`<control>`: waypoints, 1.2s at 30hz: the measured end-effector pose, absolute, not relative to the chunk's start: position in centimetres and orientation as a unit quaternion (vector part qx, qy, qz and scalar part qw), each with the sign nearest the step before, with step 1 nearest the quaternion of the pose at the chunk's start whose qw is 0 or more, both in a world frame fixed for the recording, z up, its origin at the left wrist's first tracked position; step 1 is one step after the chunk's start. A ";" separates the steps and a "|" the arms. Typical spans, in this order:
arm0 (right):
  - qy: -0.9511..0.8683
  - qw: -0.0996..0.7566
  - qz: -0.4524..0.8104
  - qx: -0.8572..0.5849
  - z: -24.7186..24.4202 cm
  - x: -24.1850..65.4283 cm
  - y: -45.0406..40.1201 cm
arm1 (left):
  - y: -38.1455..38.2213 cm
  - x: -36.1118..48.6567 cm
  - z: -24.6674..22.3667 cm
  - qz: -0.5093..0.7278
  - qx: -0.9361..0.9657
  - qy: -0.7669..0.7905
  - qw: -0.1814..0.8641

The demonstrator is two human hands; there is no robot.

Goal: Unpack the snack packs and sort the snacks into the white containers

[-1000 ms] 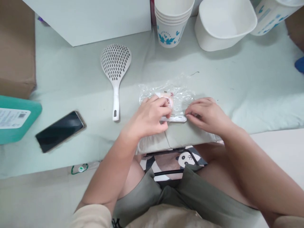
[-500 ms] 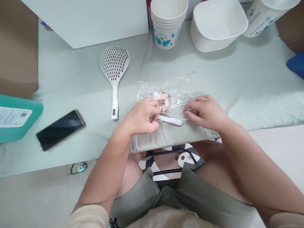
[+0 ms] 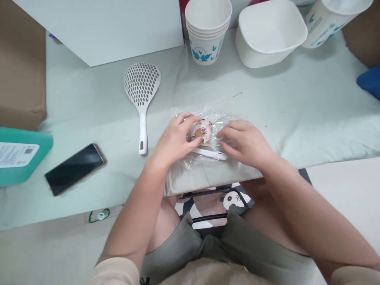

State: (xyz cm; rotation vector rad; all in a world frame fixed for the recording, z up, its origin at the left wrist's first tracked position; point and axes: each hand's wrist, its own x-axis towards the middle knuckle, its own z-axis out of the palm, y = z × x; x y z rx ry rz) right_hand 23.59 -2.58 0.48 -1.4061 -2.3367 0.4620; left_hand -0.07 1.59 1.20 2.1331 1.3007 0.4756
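Note:
A small wrapped snack packet (image 3: 203, 133) with a round printed label lies on a crinkled clear plastic bag (image 3: 218, 114) near the table's front edge. My left hand (image 3: 175, 138) is over the packet's left side, thumb and fingers spread around it; whether they press on it I cannot tell. Just below lies a small white plastic handle (image 3: 212, 154), its left end hidden by my left thumb. My right hand (image 3: 245, 142) hovers at the right of the packet, over the bag's edge, fingers curved and apart with nothing seen between them.
A white slotted skimmer (image 3: 142, 99) and a phone (image 3: 75, 169) lie to the left, beside a green container (image 3: 23, 158). At the back stand stacked paper cups (image 3: 206, 43), a white rectangular tub (image 3: 264, 55), another paper cup (image 3: 322, 29) and a white box (image 3: 118, 31).
My left hand has moved from the white handle up over the packet, its fingers spreading. The right hand has come left, closer to the packet. The view has shifted slightly.

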 end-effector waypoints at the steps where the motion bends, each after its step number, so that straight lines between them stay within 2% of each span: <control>1: -0.837 0.175 0.168 -0.490 0.3 23.3 -2.6 | 1.6 -0.1 1.1 0.164 0.803 0.488 0.300; 7: -0.832 0.133 0.189 -0.505 -0.2 22.3 -2.7 | 1.6 -0.6 0.9 0.105 0.829 0.457 0.304; 17: -0.818 0.127 0.208 -0.520 0.0 22.1 -2.2 | 1.6 -0.8 1.3 0.146 0.803 0.501 0.290; 23: -0.762 0.203 0.289 -0.543 0.0 22.5 -1.6 | 1.5 -1.0 0.4 0.185 0.791 0.504 0.292; 30: -0.654 0.288 0.430 -0.552 0.2 21.7 -1.3 | 2.3 -1.1 -1.0 0.336 0.798 0.425 0.267; 36: -0.542 0.369 0.576 -0.489 -0.1 20.3 -1.1 | 2.1 -0.6 -0.9 0.340 0.782 0.391 0.346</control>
